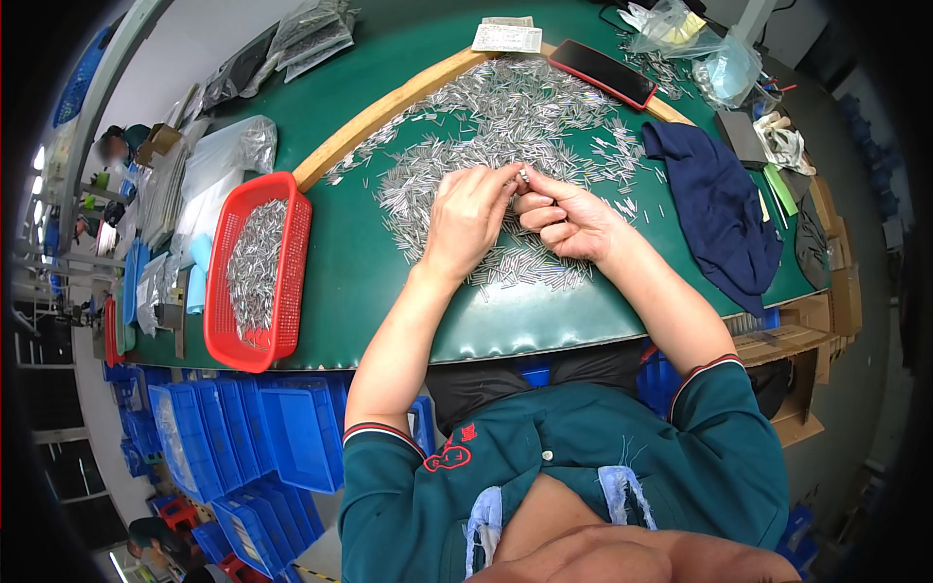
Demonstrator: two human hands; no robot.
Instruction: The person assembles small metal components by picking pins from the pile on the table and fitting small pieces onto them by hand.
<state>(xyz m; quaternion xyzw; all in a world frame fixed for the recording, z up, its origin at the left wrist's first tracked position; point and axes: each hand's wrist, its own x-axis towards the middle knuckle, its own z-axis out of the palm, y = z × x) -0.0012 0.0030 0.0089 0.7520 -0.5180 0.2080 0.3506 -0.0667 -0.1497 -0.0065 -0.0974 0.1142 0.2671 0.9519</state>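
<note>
My left hand [466, 209] and my right hand [573, 219] meet above a heap of small silvery metal pins [535, 107] on the green table. A few short metal pins [524, 176] show between their fingertips, their ends pointing up. Thumb and forefinger of the right hand pinch these pins, with its other fingers curled in. The left fingers are closed against the same pins; how many lie inside is hidden. More loose pins spread around and below both hands.
A red perforated basket [292, 282] of similar pins stands at left. Wooden strips [389, 109] border the heap. A phone [603, 74], a paper slip [507, 38] and dark blue cloth [719, 214] lie beyond and at right. Blue bins [301, 437] stand below the table's left edge.
</note>
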